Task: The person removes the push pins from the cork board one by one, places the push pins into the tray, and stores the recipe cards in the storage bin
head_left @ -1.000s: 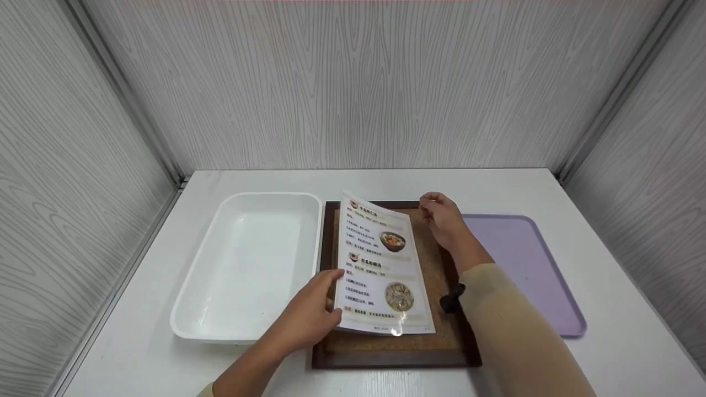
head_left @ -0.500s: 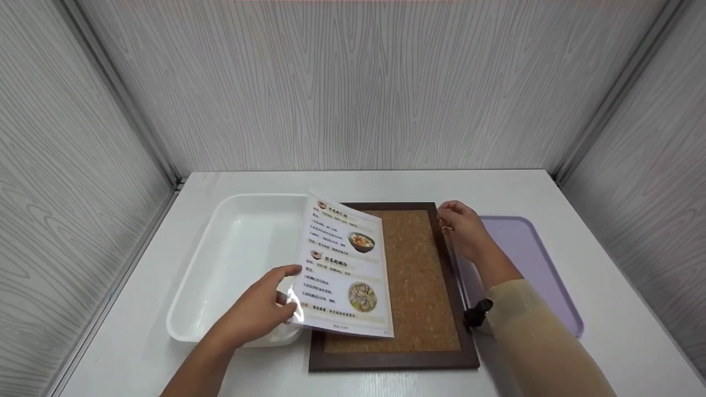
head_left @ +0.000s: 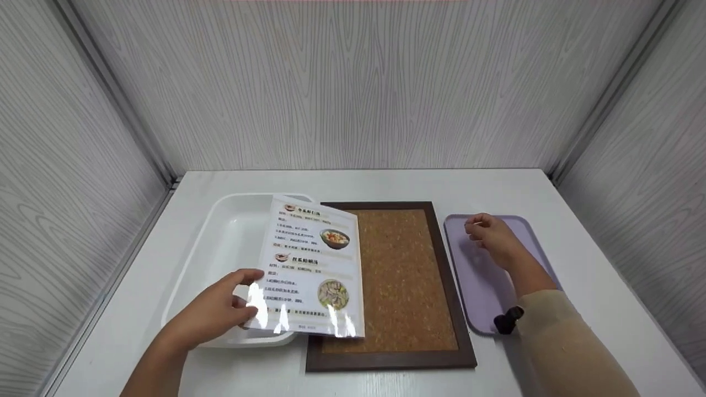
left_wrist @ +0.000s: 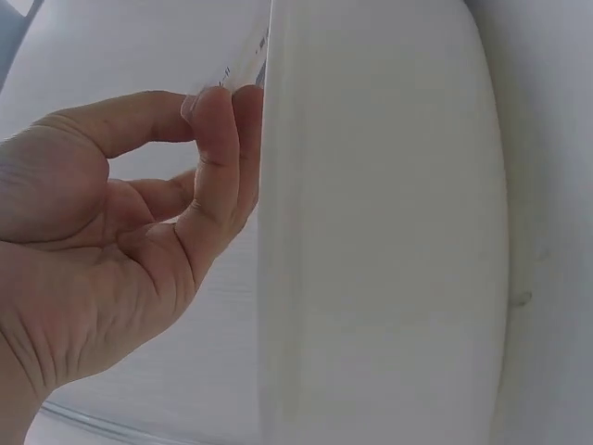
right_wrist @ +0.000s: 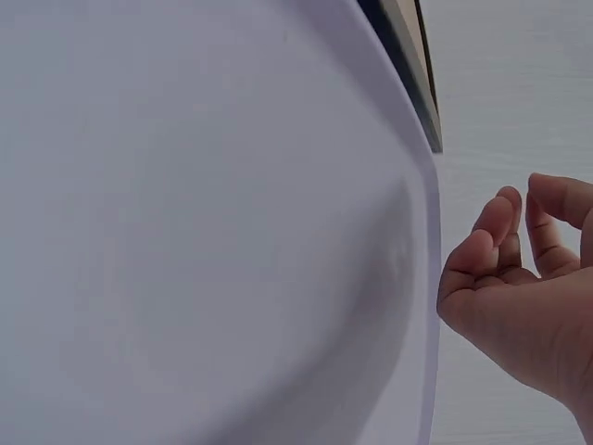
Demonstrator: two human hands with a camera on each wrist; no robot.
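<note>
A laminated recipe sheet [head_left: 300, 275] with printed text and two food pictures hangs tilted over the white tray and the corkboard [head_left: 411, 275]. Its lower left edge is pinched by my left hand [head_left: 212, 309]. In the left wrist view, the left hand's [left_wrist: 167, 185] thumb and fingertips meet on the sheet's edge [left_wrist: 246, 60], close by the tray's wall. My right hand [head_left: 496, 240] hovers above the purple tray [head_left: 480, 275], its fingers loosely curled. In the right wrist view, nothing shows between the right hand's [right_wrist: 528, 269] fingers.
The white tray [head_left: 190, 286] stands at the left, partly covered by the sheet. The brown-framed corkboard lies flat between the two trays on a white table [head_left: 364, 184]. Pale wood-grain panels [head_left: 353, 88] enclose the back and sides.
The left hand has carried the sheet leftward from over the corkboard, uncovering more cork. The right hand has moved right, from the board's upper right corner to above the purple tray.
</note>
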